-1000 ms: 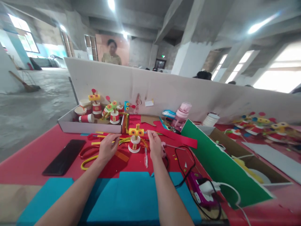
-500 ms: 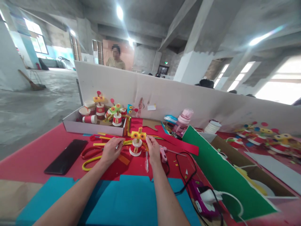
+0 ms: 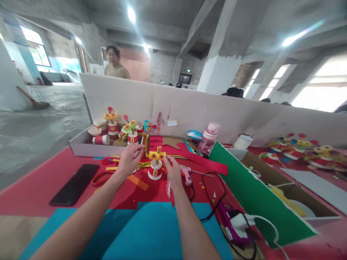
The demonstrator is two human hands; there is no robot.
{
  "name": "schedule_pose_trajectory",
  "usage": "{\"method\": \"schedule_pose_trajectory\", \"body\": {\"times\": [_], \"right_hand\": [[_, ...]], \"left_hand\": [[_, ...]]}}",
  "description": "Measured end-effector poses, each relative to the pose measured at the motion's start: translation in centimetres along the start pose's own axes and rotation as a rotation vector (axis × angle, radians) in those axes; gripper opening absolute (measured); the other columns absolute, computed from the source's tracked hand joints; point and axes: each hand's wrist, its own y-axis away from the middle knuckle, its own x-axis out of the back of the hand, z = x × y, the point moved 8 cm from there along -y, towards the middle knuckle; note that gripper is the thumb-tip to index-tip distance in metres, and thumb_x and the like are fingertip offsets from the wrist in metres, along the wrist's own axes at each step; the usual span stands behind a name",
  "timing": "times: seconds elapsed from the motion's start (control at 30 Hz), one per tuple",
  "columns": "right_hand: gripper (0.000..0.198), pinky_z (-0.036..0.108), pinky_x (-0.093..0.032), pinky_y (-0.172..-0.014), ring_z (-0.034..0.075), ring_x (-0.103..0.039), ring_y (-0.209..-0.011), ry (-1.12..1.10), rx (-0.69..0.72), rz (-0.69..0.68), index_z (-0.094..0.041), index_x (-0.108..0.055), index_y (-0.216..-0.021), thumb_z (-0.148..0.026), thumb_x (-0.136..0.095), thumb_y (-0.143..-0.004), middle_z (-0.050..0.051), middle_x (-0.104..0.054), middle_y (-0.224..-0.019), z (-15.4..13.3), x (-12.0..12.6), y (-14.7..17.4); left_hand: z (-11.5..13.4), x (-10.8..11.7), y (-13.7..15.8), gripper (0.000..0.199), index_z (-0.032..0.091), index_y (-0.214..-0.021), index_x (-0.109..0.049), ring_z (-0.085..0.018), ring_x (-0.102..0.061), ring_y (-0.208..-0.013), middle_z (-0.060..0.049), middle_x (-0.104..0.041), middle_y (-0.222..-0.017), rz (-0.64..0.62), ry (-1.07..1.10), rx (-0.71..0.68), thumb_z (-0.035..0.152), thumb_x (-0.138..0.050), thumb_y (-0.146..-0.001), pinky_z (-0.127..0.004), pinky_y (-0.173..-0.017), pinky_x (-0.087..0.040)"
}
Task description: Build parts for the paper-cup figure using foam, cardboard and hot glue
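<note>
While the black phone [image 3: 74, 185] lies uncovered near the table's left side, the red handle [image 3: 101, 177] beside it runs behind the left forearm, which also hides most of a yellow one. Bare red tabletop [image 3: 35, 189] stretches from the phone to the left edge. The left hand [image 3: 131, 159] overlaps the white box [image 3: 89, 150] behind; its fingers are bent above the toy's coiled left arm, and whether they pinch anything I cannot tell. Between the hands, the cup toy [image 3: 155, 170] stands upright, with clear red surface in front reaching to the blue sheet [image 3: 141, 231]. The right hand [image 3: 173, 172] has its fingertips at the yellow head's right edge, gripping or merely touching, I cannot tell, and partly covers the other coiled arm. Farther right, beyond the glue gun [image 3: 186, 174], the green panel [image 3: 255, 198] bounds the space.
</note>
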Motion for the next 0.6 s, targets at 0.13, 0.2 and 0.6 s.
{"method": "schedule_pose_trajectory", "body": {"times": [0.13,0.2,0.6], "right_hand": [[0.038,0.031,-0.046,-0.08,0.02,-0.06,-0.089,0.003,-0.019,-0.01,-0.019,-0.068,-0.092,-0.052,-0.057,-0.078,0.004,-0.069,-0.092,-0.2,0.1,0.2],[0.04,0.03,-0.046,-0.076,0.019,-0.058,-0.084,0.014,-0.02,0.047,-0.018,-0.067,-0.089,-0.054,-0.054,-0.08,0.004,-0.068,-0.087,-0.7,0.7,0.3],[0.035,0.03,-0.044,-0.073,0.018,-0.059,-0.082,0.017,0.075,0.288,-0.017,-0.064,-0.086,-0.05,-0.051,-0.083,0.006,-0.067,-0.086,-2.3,3.3,0.6]], "left_hand": [[0.3,1.5,-1.6,0.023,0.02,-0.098,-0.068,-0.015,-0.061,-0.082,-0.004,-0.069,-0.092,0.116,0.082,0.067,0.025,-0.051,-0.084,-0.027,-0.075,-0.049],[-0.4,2.7,-1.4,0.025,0.019,-0.1,-0.068,-0.014,-0.061,-0.08,-0.004,-0.069,-0.094,0.175,0.075,0.118,0.029,-0.051,-0.085,-0.025,-0.072,-0.049],[-11.7,10.6,2.8,0.031,0.019,-0.086,-0.069,-0.017,-0.063,-0.068,-0.002,-0.071,-0.072,0.011,-0.271,0.436,0.044,-0.051,-0.08,-0.025,-0.064,-0.044]]}}
